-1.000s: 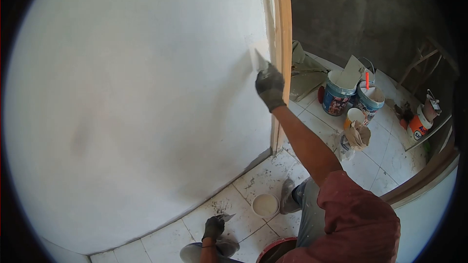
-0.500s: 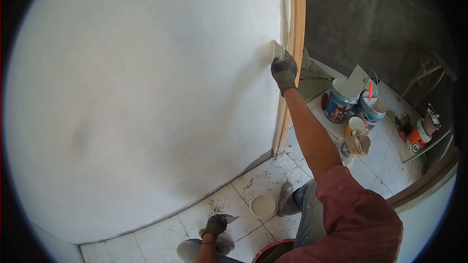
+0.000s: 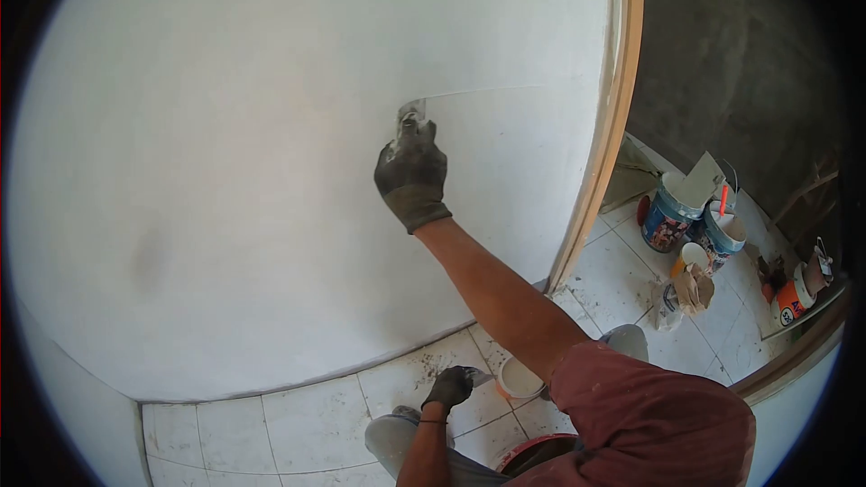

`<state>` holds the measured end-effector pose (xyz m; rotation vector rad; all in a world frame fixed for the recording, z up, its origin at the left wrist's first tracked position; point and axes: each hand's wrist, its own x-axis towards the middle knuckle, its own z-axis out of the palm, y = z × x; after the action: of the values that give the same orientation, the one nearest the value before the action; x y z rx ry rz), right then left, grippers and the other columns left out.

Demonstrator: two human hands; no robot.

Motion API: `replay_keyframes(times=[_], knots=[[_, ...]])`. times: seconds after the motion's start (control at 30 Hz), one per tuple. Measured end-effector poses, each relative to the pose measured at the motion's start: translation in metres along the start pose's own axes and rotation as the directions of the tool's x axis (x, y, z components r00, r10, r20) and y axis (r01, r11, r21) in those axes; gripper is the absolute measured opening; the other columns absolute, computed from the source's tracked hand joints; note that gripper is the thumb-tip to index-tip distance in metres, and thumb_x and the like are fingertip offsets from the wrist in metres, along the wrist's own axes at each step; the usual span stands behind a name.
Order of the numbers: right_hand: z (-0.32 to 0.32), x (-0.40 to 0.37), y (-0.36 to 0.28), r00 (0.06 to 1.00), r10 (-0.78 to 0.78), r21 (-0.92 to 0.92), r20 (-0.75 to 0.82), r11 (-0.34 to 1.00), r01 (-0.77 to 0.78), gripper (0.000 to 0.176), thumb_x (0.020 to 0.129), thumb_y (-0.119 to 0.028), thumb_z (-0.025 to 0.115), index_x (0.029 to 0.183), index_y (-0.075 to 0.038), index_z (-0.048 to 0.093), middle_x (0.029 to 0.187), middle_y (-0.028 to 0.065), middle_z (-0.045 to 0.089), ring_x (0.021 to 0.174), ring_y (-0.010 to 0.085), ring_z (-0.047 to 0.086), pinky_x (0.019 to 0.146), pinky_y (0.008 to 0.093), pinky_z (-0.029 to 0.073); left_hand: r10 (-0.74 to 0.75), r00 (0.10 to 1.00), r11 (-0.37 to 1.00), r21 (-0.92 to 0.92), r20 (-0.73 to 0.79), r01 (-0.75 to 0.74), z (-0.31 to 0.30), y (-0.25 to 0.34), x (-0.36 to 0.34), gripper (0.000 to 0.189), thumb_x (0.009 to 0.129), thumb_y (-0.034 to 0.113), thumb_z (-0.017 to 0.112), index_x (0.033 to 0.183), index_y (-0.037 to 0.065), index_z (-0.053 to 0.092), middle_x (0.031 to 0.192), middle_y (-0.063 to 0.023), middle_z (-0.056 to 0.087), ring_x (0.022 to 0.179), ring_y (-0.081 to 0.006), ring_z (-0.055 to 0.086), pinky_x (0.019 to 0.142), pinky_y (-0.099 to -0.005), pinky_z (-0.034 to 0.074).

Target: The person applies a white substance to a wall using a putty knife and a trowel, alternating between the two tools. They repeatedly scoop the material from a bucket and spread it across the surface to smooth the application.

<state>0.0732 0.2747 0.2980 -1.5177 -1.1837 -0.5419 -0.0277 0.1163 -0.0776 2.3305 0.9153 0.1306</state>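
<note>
My right hand [image 3: 412,167], in a dark glove, is closed on a putty knife [image 3: 413,111] whose blade lies against the white wall [image 3: 271,171]. A thin raised line runs along the wall from the blade toward the wooden door frame [image 3: 613,126]. Low down, my left hand [image 3: 450,387], also gloved, grips a second scraper [image 3: 478,377] near my knee. Just right of that scraper stands a round tub [image 3: 519,379] of pale paste on the tiled floor.
Beyond the door frame stand blue paint buckets [image 3: 667,216], one with a flat board on it. A paper bag [image 3: 694,289] and an orange-white bucket [image 3: 794,296] are on the tiles. A red-rimmed bucket [image 3: 541,442] is beside my legs.
My right hand has moved left across the wall with its putty knife, away from the door frame. A thin line now shows on the wall. The view has shifted left.
</note>
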Motion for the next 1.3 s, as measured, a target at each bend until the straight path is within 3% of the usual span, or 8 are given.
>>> replay_keyframes(times=[0.27,0.4,0.6,0.73,0.87,0.93,1.07,1.3], knots=[[0.044,-0.049,-0.080,0.974,-0.217,-0.159,0.070,0.961,0.226,0.049,0.083,-0.018,0.056,0.124,0.007,0.046,0.115,0.0310,0.050,0.088,0.0366,0.062,0.070,0.0459,0.054,-0.037,0.999,0.999,-0.012,0.021,0.037,-0.024,0.016,-0.008,0.030,0.085,0.020,0.051,0.109,0.015,0.068,0.104,-0.0185,0.066,0.098,-0.0368,0.061,0.088,-0.0435,0.049],[0.002,-0.047,-0.071,0.939,-0.218,0.018,0.265,0.975,0.221,0.048,0.083,-0.017,0.056,0.126,0.002,0.048,0.113,0.0231,0.054,0.089,0.0330,0.061,0.065,0.0458,0.054,-0.078,0.997,0.995,-0.059,0.019,0.079,-0.009,-0.002,-0.001,0.030,0.084,0.022,0.054,0.107,0.010,0.067,0.104,-0.0209,0.065,0.099,-0.0376,0.061,0.089,-0.0434,0.049],[-0.043,-0.008,-0.011,0.896,-0.440,-0.156,0.060,0.883,0.444,0.041,0.082,-0.016,0.056,0.122,-0.005,0.057,0.117,0.0159,0.056,0.098,0.0327,0.054,0.067,0.0462,0.052,-0.078,0.997,0.994,-0.083,-0.028,0.076,-0.015,0.004,-0.007,0.033,0.081,0.025,0.058,0.107,0.006,0.067,0.105,-0.0231,0.065,0.099,-0.0381,0.061,0.088,-0.0427,0.049],[-0.051,0.035,0.035,0.589,-0.807,-0.301,-0.041,0.572,0.763,0.045,0.082,-0.011,0.057,0.126,-0.017,0.057,0.130,0.0091,0.052,0.122,0.0381,0.045,0.102,0.0547,0.038,-0.114,0.993,0.992,-0.056,-0.012,0.113,-0.004,-0.002,-0.002,0.034,0.081,0.025,0.059,0.107,0.006,0.067,0.105,-0.0233,0.064,0.100,-0.0381,0.061,0.089,-0.0423,0.049],[-0.060,0.086,0.044,0.171,-0.985,-0.089,-0.027,0.172,0.981,0.038,0.084,-0.016,0.055,0.122,-0.019,0.060,0.129,0.0011,0.053,0.127,0.0314,0.041,0.108,0.0569,0.033,-0.086,0.996,0.991,-0.109,-0.018,0.084,-0.018,0.010,-0.009,0.033,0.080,0.025,0.060,0.106,0.005,0.067,0.106,-0.0234,0.064,0.100,-0.0381,0.061,0.089,-0.0424,0.049],[-0.070,0.106,0.031,0.120,-0.993,-0.112,0.019,0.117,0.987,0.031,0.086,-0.019,0.053,0.117,-0.019,0.061,0.126,-0.0013,0.054,0.126,0.0275,0.042,0.110,0.0566,0.033,-0.108,0.994,0.991,-0.079,0.019,0.109,-0.021,0.015,-0.006,0.033,0.080,0.025,0.061,0.105,0.006,0.068,0.104,-0.0229,0.065,0.099,-0.0379,0.062,0.088,-0.0425,0.050],[-0.048,0.158,0.032,-0.267,-0.909,-0.372,0.320,-0.380,0.847,0.024,0.088,-0.019,0.049,0.110,-0.017,0.060,0.118,0.0007,0.057,0.124,0.0253,0.044,0.111,0.0544,0.032,-0.090,0.996,0.995,-0.048,-0.007,0.089,0.000,-0.003,0.006,0.033,0.080,0.026,0.061,0.103,0.004,0.067,0.100,-0.0233,0.066,0.096,-0.0378,0.063,0.086,-0.0430,0.050],[-0.087,0.181,0.052,-0.217,-0.812,-0.188,0.542,-0.368,0.911,0.033,0.093,-0.022,0.040,0.120,-0.012,0.056,0.131,0.0046,0.051,0.126,0.0217,0.045,0.117,0.0500,0.022,-0.115,0.992,0.993,-0.013,0.044,0.115,-0.005,-0.011,-0.014,0.035,0.082,0.030,0.058,0.097,-0.001,0.066,0.093,-0.0228,0.067,0.091,-0.0369,0.064,0.084,-0.0436,0.051]])
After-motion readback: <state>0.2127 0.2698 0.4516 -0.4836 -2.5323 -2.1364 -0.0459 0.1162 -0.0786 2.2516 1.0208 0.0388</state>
